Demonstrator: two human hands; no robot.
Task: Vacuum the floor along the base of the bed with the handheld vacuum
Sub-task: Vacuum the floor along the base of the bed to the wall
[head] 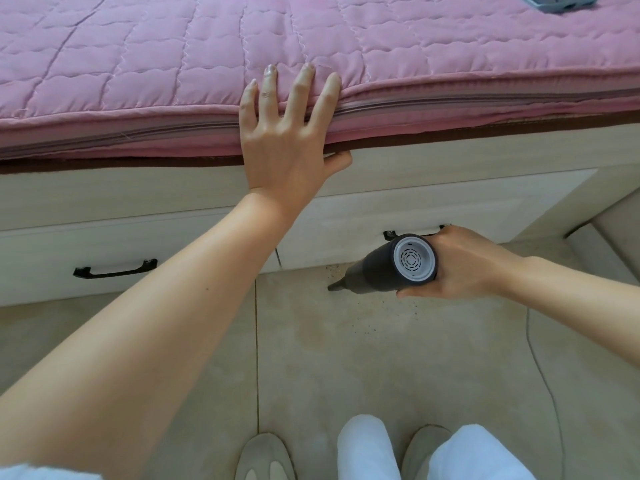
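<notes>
A dark handheld vacuum with a pale round rear filter cap points left and down, its narrow nozzle tip close to the beige tiled floor at the foot of the bed base. My right hand grips the vacuum's body from the right. Small dark specks lie on the floor around and below the nozzle. My left hand rests flat with spread, straight fingers on the edge of the pink quilted mattress cover, thumb tucked under the edge.
The cream bed base has two drawers with black handles, one partly hidden behind the vacuum. A thin cable trails across the floor at the right. My slippered feet stand at the bottom. A grey object lies on the bed, top right.
</notes>
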